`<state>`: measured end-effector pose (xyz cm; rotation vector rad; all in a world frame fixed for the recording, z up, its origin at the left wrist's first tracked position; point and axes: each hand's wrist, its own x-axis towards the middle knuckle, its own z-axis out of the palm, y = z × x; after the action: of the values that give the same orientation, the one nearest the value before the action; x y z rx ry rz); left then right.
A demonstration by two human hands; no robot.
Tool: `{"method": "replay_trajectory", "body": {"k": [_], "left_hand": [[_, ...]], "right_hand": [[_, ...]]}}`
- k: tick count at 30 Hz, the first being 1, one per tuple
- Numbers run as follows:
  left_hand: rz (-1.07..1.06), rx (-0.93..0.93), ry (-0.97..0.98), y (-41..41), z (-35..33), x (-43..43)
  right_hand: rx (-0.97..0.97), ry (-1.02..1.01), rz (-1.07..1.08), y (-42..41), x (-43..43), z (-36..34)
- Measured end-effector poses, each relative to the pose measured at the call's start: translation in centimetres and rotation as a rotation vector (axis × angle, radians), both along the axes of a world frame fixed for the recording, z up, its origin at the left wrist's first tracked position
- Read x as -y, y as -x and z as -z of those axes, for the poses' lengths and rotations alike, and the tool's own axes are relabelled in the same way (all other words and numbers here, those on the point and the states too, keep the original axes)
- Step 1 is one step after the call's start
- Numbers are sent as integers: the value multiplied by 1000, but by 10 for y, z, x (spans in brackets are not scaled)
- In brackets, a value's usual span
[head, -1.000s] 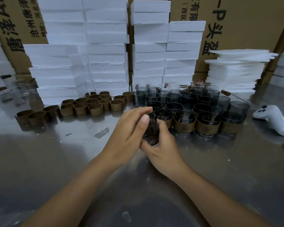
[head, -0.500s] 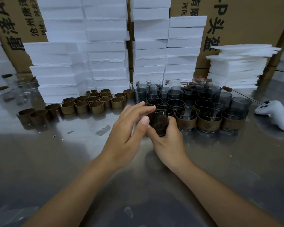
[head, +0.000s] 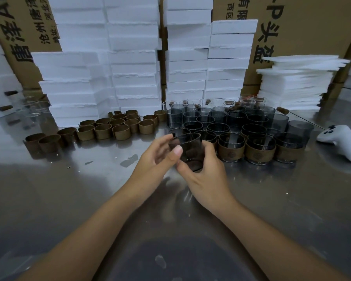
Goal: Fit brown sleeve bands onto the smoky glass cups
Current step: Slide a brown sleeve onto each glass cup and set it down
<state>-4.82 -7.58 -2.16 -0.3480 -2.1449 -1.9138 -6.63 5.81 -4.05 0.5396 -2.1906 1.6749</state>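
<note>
A round smoky-grey glass cup (head: pixel 187 146), upright with a brownish lower half, is held just near of the brown-banded glass cups (head: pixel 259 152) over the shiny steel surface (head: pixel 69 199), the left grip (head: pixel 158 157) pinching its upper wall, the right grip (head: pixel 207 179) curled round its base.

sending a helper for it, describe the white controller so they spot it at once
On the steel table, look past the right end of the block of smoky glass cups. There, in front of the stack of foam sheets, lies the white controller: the only curved plastic thing, with dark buttons.
</note>
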Motion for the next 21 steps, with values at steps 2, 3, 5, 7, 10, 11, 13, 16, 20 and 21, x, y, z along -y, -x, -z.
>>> {"method": "replay_trajectory", "body": {"k": [2,3,5,7,10,11,13,16,20,21], "left_hand": [[35,29,-30,0,2,0],[34,30,-46,0,2,0],[17,23,-73,1,2,-1],[-4,14,-92,2,2,-1],[-83,2,-126,4,2,1],[-123,-4,-125,5,3,3],[-194,-18,-107,8,3,6],[-252,-40,-94,10,4,9],[-244,-73,-67,9,5,8],[-234,-75,-56,8,5,7]], "right_hand": [[-17,-38,-4,-1,1,0],[-22,-44,-6,-1,1,0],[-14,-25,-35,0,0,0],[12,-13,-100,0,0,0],[66,-62,-185,0,-1,1],[75,-96,-198,0,-1,2],[79,-149,-190,1,0,3],[68,-47,-127,3,1,-1],[190,199,-68,7,0,-8],[229,237,-61,8,-1,-9]]}}
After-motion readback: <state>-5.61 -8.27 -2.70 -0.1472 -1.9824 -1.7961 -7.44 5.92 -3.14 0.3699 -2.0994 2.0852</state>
